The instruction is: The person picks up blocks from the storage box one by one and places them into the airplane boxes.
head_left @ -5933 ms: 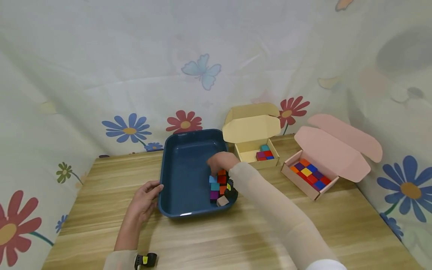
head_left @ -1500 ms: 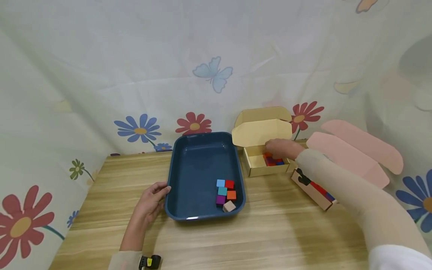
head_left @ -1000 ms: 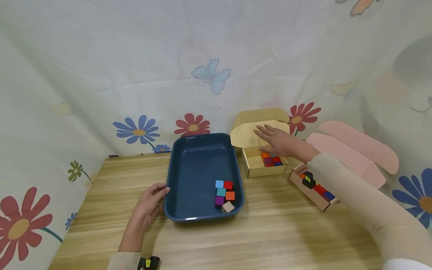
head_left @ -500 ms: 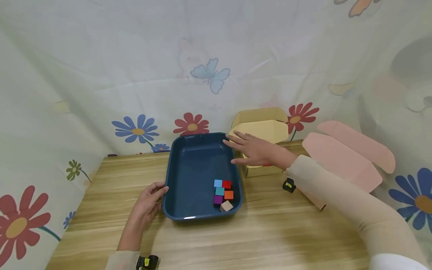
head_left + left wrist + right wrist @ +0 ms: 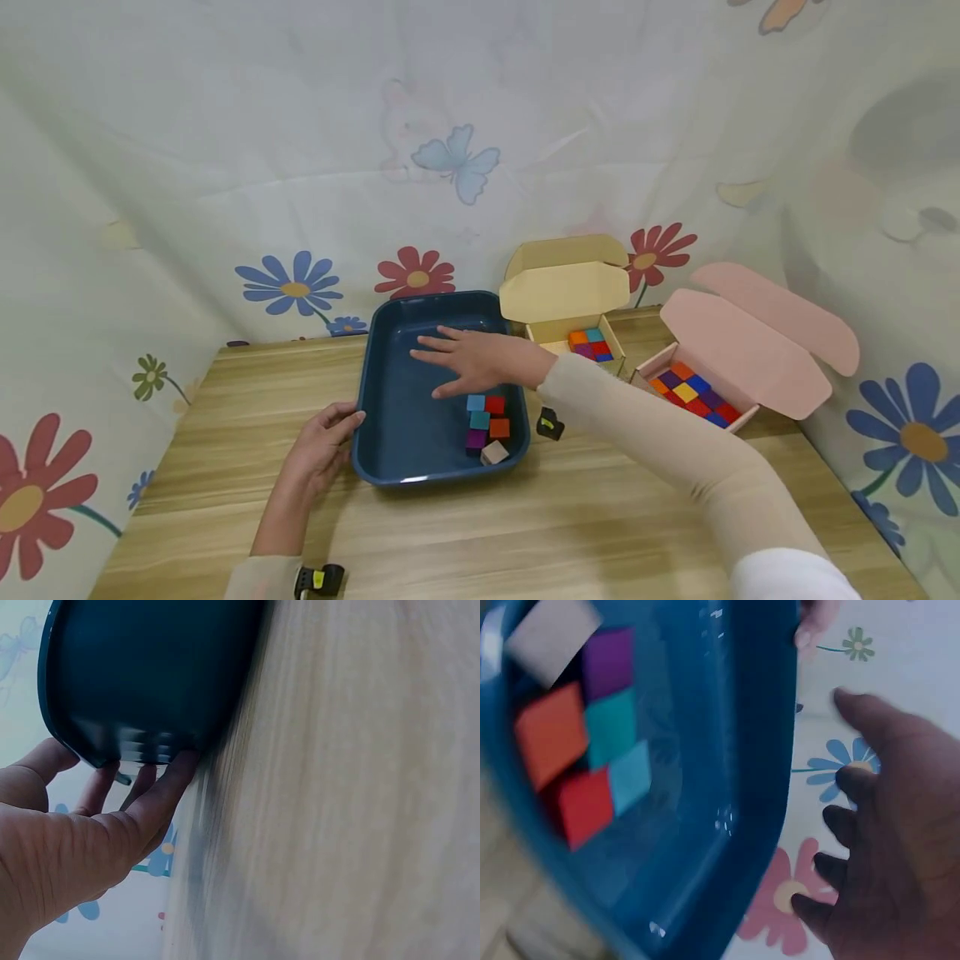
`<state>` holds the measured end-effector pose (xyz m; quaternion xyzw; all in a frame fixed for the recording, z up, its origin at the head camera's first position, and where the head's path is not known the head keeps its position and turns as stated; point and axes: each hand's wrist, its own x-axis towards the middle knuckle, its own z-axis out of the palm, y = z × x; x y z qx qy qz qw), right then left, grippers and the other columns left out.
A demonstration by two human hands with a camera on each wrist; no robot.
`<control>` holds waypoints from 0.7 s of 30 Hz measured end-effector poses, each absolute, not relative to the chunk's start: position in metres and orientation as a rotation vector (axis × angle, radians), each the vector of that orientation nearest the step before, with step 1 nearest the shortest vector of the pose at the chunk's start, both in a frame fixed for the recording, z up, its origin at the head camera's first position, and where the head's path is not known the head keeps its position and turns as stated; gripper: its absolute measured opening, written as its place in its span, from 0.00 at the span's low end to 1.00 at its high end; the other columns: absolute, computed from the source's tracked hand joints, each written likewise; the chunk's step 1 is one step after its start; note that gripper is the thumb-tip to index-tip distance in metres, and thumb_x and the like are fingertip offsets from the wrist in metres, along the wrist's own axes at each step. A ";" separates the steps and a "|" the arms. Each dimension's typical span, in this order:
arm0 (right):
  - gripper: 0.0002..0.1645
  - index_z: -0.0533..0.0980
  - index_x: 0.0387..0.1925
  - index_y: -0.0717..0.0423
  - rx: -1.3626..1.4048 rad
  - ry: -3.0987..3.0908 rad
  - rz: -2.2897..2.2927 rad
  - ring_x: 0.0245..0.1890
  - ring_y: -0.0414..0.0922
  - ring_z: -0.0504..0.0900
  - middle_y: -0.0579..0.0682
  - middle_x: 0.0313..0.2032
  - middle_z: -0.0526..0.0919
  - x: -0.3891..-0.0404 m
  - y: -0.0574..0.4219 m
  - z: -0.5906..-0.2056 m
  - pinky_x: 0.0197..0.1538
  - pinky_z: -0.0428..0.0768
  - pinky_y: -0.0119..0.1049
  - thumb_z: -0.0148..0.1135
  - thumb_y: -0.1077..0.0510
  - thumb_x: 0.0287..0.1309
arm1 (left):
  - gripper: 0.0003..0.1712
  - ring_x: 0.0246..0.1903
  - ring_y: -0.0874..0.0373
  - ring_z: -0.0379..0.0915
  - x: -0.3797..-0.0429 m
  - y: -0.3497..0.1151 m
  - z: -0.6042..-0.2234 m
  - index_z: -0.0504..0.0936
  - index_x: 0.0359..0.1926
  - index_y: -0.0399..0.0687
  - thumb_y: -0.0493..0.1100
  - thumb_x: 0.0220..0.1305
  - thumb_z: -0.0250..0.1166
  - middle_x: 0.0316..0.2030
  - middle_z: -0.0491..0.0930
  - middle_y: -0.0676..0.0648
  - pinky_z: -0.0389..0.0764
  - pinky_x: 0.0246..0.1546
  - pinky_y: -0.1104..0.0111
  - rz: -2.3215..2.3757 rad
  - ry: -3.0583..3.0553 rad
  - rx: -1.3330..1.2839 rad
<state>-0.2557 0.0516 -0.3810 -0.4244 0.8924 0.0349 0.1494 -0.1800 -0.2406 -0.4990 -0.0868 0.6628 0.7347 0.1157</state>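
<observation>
My left hand (image 5: 324,446) grips the left rim of a dark blue tray (image 5: 365,433); in the left wrist view the thumb is at the rim and the fingers (image 5: 161,799) press the outer wall. My right hand (image 5: 480,362), fingers spread and holding nothing, hovers over the tray. Wooden cubes cluster in the tray's near right corner: light blue (image 5: 476,402), red (image 5: 495,405), teal (image 5: 480,420), orange (image 5: 499,428), purple (image 5: 476,440) and a tilted plain wood one (image 5: 494,453). Right of the tray, an open yellow box (image 5: 611,367) contains several cubes, including an orange cube (image 5: 578,338).
Further right, an open pink box (image 5: 645,382) is mostly filled with coloured cubes, its lid (image 5: 742,350) leaning back. Both boxes and the tray stand on a wood-grain table (image 5: 450,542). A printed cloth (image 5: 337,167) hangs behind and at the sides.
My right hand took an orange cube from the tray to the yellow box, let it go there, then came back left with spread fingers over the tray. My left hand stayed at the rim.
</observation>
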 end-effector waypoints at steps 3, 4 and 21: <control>0.50 0.42 0.82 0.35 -1.132 2.529 0.067 0.80 0.52 0.39 0.43 0.81 0.40 -0.255 0.040 -0.387 0.77 0.54 0.53 0.55 0.33 0.69 | 0.10 0.41 0.62 0.77 -0.180 -0.241 -0.500 0.77 0.53 0.44 0.39 0.73 0.63 0.41 0.78 0.54 0.85 0.39 0.65 2.160 1.939 -0.259; 0.51 0.42 0.81 0.34 -1.095 2.512 0.065 0.80 0.52 0.40 0.43 0.81 0.39 -0.255 0.037 -0.390 0.76 0.55 0.54 0.57 0.34 0.69 | 0.10 0.41 0.62 0.77 -0.180 -0.240 -0.500 0.77 0.52 0.44 0.39 0.73 0.63 0.41 0.78 0.54 0.85 0.39 0.65 2.161 1.939 -0.261; 0.25 0.82 0.59 0.43 -0.775 2.446 0.082 0.51 0.44 0.75 0.46 0.58 0.80 -0.250 0.037 -0.422 0.53 0.82 0.42 0.73 0.54 0.60 | 0.17 0.42 0.61 0.76 -0.179 -0.238 -0.497 0.74 0.58 0.38 0.39 0.73 0.63 0.43 0.77 0.52 0.85 0.39 0.66 2.150 1.959 -0.276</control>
